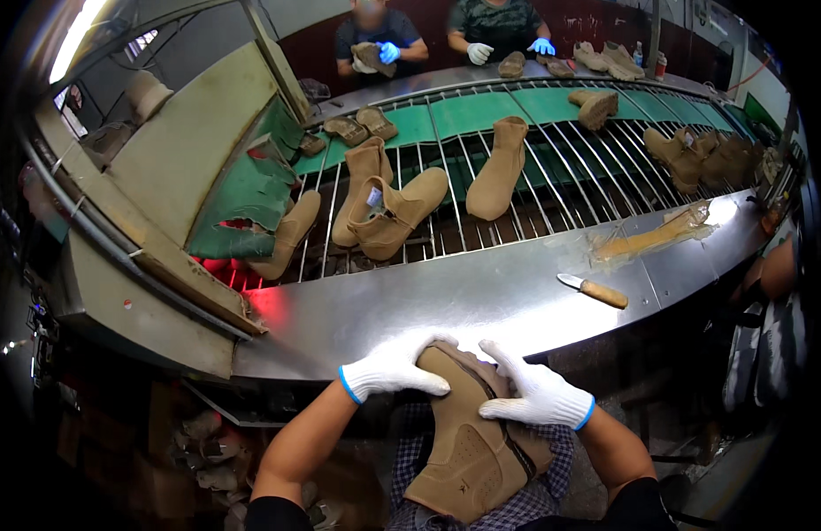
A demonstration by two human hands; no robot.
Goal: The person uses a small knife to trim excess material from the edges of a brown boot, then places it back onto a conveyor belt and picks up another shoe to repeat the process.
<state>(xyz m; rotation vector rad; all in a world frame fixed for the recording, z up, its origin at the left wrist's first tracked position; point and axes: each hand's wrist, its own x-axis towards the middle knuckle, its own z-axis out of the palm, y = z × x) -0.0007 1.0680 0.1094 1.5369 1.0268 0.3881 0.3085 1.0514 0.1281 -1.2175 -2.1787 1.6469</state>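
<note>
A tan suede boot upper (468, 447) lies on my lap, over a checked cloth, just below the steel bench edge. My left hand (395, 365), in a white glove with a blue cuff, grips its top edge from the left. My right hand (539, 392), gloved the same way, presses on the upper's right side with the fingers spread over the collar.
A steel bench (446, 301) runs in front of me, bearing a wooden-handled knife (594, 289) and a plastic-wrapped tan piece (654, 237). Behind it a rod conveyor (552, 168) carries several tan boots (388, 217). Two people in gloves work at the far side (486, 35).
</note>
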